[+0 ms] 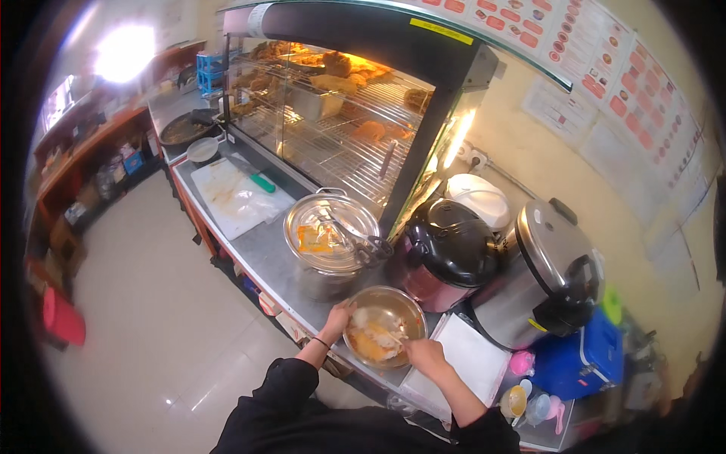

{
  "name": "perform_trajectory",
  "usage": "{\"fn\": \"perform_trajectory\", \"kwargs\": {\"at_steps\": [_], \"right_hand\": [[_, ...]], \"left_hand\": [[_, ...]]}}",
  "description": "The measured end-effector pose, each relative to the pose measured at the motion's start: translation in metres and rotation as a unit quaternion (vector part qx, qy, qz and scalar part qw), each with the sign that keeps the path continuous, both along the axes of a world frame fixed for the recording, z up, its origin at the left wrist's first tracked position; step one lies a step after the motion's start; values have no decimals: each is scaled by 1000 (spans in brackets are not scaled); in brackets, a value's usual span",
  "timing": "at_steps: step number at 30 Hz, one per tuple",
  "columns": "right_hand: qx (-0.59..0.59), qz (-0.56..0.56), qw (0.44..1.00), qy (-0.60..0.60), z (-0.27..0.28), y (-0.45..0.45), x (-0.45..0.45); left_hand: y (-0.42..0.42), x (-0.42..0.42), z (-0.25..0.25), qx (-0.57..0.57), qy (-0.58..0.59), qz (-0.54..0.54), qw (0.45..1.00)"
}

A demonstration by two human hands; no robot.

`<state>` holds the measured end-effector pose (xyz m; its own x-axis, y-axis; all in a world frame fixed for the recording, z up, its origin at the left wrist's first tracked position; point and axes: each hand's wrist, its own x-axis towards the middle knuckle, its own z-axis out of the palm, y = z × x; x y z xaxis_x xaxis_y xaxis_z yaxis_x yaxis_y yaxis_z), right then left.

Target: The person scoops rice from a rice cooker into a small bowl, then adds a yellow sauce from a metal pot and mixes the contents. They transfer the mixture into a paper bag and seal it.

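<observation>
A round stainless steel bowl stands near the front edge of the metal counter. Inside it lies food that looks like white rice with an orange-yellow sauce or seasoning. My left hand holds the bowl's rim on its left side. At the lower right of the bowl, my right hand is closed around a thin, light-coloured utensil whose tip reaches into the food. What kind of utensil it is cannot be made out, as my fingers cover most of it.
Behind the bowl stands a lidded steel pot with tongs and a yellow packet on top. Rice cookers and a white paper stack are at right. Farther left are a cutting board, a green-handled knife and a heated display cabinet.
</observation>
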<state>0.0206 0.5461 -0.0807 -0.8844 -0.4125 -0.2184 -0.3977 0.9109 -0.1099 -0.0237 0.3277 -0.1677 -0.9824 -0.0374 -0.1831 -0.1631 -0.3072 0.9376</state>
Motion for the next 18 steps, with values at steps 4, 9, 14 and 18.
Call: {"fn": "perform_trajectory", "kwargs": {"at_steps": [4,9,14,18], "right_hand": [[44,55,997,45,24,-6,59],[-5,-3,1000,-14,63,12,28],[-154,-92,970,-163,31,15,-33],[-95,-59,991,-75,-20,-6,-29]], "left_hand": [[-4,1,-13,55,-77,-2,995],[-6,5,-16,44,-59,9,997],[0,7,-1,77,-43,16,996],[-5,3,-13,17,-38,-1,999]]}}
